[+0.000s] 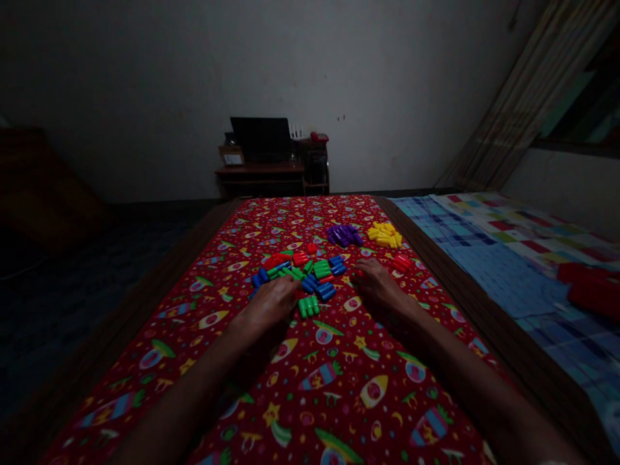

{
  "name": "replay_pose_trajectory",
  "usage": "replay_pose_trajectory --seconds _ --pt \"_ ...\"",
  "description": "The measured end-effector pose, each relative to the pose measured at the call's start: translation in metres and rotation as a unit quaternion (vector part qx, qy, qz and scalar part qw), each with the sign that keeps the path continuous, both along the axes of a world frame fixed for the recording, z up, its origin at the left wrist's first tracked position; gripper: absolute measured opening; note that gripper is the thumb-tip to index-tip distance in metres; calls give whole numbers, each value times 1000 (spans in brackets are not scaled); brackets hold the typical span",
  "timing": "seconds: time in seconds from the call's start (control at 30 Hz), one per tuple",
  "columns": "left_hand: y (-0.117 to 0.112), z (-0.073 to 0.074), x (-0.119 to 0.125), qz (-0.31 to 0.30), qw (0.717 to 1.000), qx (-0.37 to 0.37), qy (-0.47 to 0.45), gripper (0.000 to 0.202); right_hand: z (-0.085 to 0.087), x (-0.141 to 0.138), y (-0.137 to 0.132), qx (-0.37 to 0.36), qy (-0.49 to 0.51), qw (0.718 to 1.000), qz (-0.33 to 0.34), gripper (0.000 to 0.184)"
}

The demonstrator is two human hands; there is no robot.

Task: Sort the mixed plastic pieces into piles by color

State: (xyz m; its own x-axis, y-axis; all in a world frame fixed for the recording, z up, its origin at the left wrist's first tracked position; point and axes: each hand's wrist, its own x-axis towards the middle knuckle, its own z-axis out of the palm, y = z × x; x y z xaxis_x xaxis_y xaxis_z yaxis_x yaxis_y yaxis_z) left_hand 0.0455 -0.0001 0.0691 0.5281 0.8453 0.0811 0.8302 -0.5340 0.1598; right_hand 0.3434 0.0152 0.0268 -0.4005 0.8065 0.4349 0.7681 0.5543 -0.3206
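My left hand [274, 299] is closed at the near left of a mixed group of plastic blocks, its fingertips turned down and hidden from view. A touch of red shows by those fingertips, but I cannot tell whether it is a block. Right beside it lies a green block [309, 306] of joined tubes. Blue blocks [325, 291], another green block [321, 268] and red blocks [300, 258] are scattered just beyond. To the right, my right hand [376, 279] pinches a small red block [359, 274] low over the cloth. Another red block [402, 261] lies past that hand.
A purple pile [343, 235] and a yellow pile [384, 235] sit farther back on the red patterned cloth [329, 400]. Against the wall stands a desk [261, 169] with a dark screen [261, 137]. Bedding [508, 278] spreads out at the right.
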Motion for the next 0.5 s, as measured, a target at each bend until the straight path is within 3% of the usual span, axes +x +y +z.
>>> replay_pose_trajectory --seconds 0.13,0.23,0.3,0.37,0.43,0.5 --pt "15 7 -3 7 987 -32 -155 24 8 46 8 -41 -73 982 -172 25" --pt "22 6 6 42 945 -71 -317 31 12 54 8 -39 -87 973 -212 23" --pt "22 -1 17 56 905 -122 -402 35 16 39 3 -7 -33 985 -172 22" --pt "19 -9 29 55 874 -163 -455 39 19 12 -7 -1 52 995 -81 23" --pt "13 -17 39 48 860 -174 -477 41 22 -19 -20 -42 114 992 42 28" --pt "9 -21 46 39 858 -178 -481 42 23 -41 -31 -78 115 981 135 38"
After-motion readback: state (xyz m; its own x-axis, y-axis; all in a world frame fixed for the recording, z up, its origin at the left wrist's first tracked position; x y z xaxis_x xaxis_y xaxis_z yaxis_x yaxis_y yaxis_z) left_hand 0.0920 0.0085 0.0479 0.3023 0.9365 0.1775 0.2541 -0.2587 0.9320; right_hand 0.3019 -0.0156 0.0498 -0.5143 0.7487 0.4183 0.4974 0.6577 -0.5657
